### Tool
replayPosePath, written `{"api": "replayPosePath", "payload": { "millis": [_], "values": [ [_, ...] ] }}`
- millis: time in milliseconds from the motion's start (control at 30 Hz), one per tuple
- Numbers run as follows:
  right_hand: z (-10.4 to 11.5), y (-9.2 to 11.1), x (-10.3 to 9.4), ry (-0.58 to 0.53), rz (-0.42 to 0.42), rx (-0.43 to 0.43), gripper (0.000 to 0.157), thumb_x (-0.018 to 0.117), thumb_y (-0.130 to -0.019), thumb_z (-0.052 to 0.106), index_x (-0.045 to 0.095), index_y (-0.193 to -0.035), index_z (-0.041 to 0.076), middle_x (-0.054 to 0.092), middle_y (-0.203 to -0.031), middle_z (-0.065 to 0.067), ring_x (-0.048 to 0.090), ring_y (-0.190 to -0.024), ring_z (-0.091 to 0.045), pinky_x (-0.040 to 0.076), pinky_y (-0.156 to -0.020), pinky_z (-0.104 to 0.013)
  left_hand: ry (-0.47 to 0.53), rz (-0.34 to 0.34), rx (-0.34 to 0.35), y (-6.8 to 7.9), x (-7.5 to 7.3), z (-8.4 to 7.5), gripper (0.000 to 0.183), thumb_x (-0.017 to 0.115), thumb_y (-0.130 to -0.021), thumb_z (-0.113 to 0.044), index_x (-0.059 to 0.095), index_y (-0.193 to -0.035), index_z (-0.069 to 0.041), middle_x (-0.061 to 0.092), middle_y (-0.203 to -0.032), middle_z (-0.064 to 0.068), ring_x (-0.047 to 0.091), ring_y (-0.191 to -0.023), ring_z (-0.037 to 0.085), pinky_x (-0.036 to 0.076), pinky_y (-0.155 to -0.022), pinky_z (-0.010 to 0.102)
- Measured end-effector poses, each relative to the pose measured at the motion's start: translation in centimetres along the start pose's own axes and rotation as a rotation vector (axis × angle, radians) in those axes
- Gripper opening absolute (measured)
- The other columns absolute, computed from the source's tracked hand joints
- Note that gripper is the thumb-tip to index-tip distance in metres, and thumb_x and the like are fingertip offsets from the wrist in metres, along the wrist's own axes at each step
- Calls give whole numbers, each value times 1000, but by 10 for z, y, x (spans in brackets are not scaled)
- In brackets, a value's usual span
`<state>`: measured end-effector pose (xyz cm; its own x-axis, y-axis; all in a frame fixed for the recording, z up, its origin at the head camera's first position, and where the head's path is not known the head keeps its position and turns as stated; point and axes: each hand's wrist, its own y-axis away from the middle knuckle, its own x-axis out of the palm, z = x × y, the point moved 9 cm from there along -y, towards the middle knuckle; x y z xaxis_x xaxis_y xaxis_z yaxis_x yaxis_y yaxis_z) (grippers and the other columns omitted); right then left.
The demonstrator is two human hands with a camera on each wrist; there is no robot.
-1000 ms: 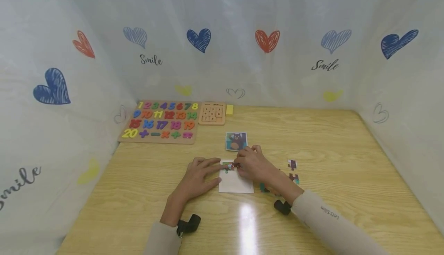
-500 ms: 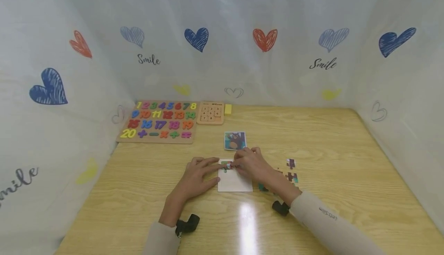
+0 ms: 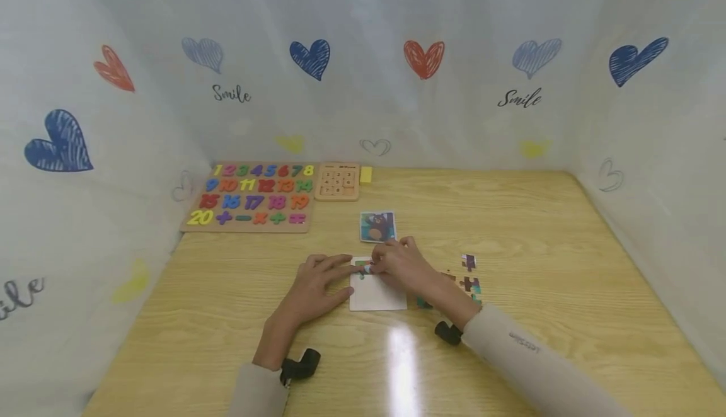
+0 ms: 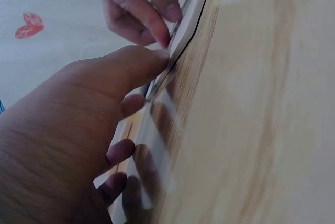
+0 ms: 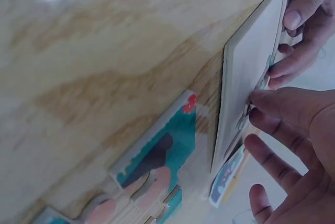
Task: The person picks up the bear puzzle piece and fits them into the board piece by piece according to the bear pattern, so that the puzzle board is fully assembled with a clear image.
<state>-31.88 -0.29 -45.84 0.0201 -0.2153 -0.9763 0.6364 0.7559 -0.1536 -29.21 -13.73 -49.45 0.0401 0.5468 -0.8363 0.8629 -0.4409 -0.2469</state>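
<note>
A square white puzzle board (image 3: pixel 377 298) lies on the table, with a few joined jigsaw pieces (image 3: pixel 361 274) at its upper left corner. My left hand (image 3: pixel 319 286) rests at the board's left side, fingers extended; the index fingertip touches the joined pieces and the thumb is at the edge. Across the board's top part, my right hand (image 3: pixel 401 267) pinches a jigsaw piece (image 5: pixel 246 110) between thumb and index finger, right against the pieces on the board. Its fingers mostly hide that piece. In the right wrist view, the other right fingers spread loosely.
Several loose jigsaw pieces (image 3: pixel 469 283) lie right of the board, partly under the right forearm. A bear picture card (image 3: pixel 377 227) sits just beyond the board. Farther back are a colourful number board (image 3: pixel 255 195), a wooden sliding number puzzle (image 3: pixel 337 182) and a yellow block (image 3: pixel 365 174).
The right hand has brought its jigsaw piece slightly left, close against the joined pieces by the left index fingertip. The left hand keeps its place on the board. The head view has shifted slightly.
</note>
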Motion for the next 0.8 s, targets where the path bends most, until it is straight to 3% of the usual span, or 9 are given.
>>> {"api": "replayPosePath", "payload": {
  "millis": [200, 400, 500, 700, 800],
  "values": [
    [-5, 5, 2, -26, 28, 64, 17, 73, -92, 15, 80, -106, 20, 70, -116, 1, 58, -113, -23, 37, -94, -57, -77, -11, 15, -9, 9, -13, 46, 62, -97, -47, 61, -139, -28, 57, -139, -5, 46, -121, 23, 32, -96, 48],
    [-22, 22, -6, -204, 87, 175, 29, 63, -96, 8, 72, -122, 16, 68, -124, 3, 51, -125, -26, 27, -99, -58, -159, -21, 7, -17, 17, -20, 51, 56, -96, -58, 62, -137, -28, 62, -121, -8, 47, -117, 23, 34, -97, 48],
    [-31, 37, -20, -246, 29, 183, 28, 65, -96, 8, 70, -123, 11, 67, -125, -3, 50, -126, -29, 28, -98, -58, -158, -23, 12, -19, 20, -23, 52, 55, -96, -60, 62, -138, -30, 60, -118, -8, 47, -117, 23, 35, -96, 49],
    [-43, 66, -51, -215, -118, 129, 22, 69, -93, 7, 72, -115, 7, 67, -117, -6, 56, -117, -30, 34, -94, -58, -204, -30, -5, -20, 19, -27, 47, 56, -96, -59, 63, -136, -35, 58, -114, -7, 47, -113, 23, 36, -94, 48],
    [-55, 82, -60, -201, -166, 140, 24, 71, -91, 8, 72, -115, 7, 67, -117, -6, 56, -116, -30, 33, -93, -57, -203, -31, -16, -20, 18, -28, 43, 58, -96, -55, 65, -133, -34, 57, -114, -6, 48, -112, 23, 36, -94, 48]
  ]
}}
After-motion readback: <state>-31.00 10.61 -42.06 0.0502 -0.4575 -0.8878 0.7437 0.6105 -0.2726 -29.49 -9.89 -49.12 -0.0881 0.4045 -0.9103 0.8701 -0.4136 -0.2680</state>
